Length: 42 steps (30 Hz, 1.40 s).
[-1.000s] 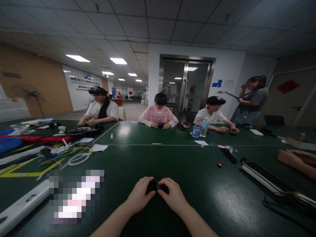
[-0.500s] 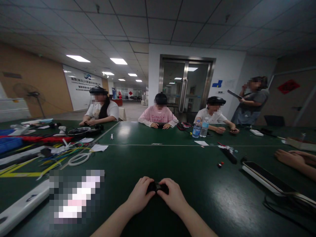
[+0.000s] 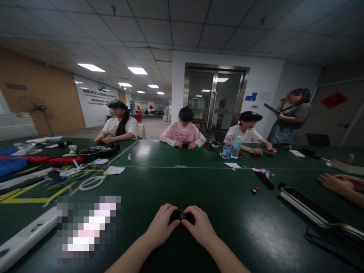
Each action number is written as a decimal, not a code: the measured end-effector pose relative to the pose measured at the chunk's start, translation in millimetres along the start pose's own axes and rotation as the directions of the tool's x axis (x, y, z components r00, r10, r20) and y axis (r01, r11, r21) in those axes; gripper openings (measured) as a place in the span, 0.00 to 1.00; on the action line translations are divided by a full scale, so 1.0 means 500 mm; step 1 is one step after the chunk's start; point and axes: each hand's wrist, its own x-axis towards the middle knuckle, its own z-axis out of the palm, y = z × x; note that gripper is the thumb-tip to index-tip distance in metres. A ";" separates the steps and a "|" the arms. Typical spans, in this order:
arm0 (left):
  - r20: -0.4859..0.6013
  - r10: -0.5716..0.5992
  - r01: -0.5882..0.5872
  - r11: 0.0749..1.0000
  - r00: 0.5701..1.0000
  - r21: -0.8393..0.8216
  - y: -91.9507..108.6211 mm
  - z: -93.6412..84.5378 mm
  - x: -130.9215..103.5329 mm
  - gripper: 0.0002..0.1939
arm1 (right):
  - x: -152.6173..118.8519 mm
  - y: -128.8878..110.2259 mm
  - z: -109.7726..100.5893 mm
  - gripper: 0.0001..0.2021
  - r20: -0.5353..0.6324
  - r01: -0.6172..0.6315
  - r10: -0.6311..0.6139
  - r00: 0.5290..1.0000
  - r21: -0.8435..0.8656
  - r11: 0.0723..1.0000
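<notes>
Little has moved since a second ago: both hands keep their place, while the standing person's flat grey board point(image 3: 272, 109), beyond them to the right, now slants more steeply. Left hand point(image 3: 162, 224) and right hand point(image 3: 200, 226) hold, in narrow grips with curled fingers, opposite ends of a small, dark black object point(image 3: 182, 215) between them, just above or on the dark green table point(image 3: 136, 189); which, I cannot tell. Its ends are rounded and mostly covered by fingers; the narrower middle shows a dull greyish patch. Finer detail is too dark to read. Right of the hands lies a flat, black-topped device with pale sides point(image 3: 309, 207).
</notes>
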 end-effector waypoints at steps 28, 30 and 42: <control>0.031 -0.017 0.018 0.999 0.999 -0.029 0.019 -0.017 -0.008 0.22 | 0.015 0.038 -0.019 0.18 -0.349 -0.023 0.110 0.931 0.244 0.969; 0.036 -0.023 0.024 0.999 0.999 -0.035 0.018 -0.017 -0.008 0.22 | 0.017 0.047 -0.024 0.19 -0.389 -0.031 0.125 0.913 0.239 0.970; 0.058 -0.015 0.017 0.999 0.998 -0.034 0.006 -0.013 -0.005 0.23 | 0.024 0.073 -0.061 0.23 -0.585 -0.006 0.231 0.777 0.360 0.933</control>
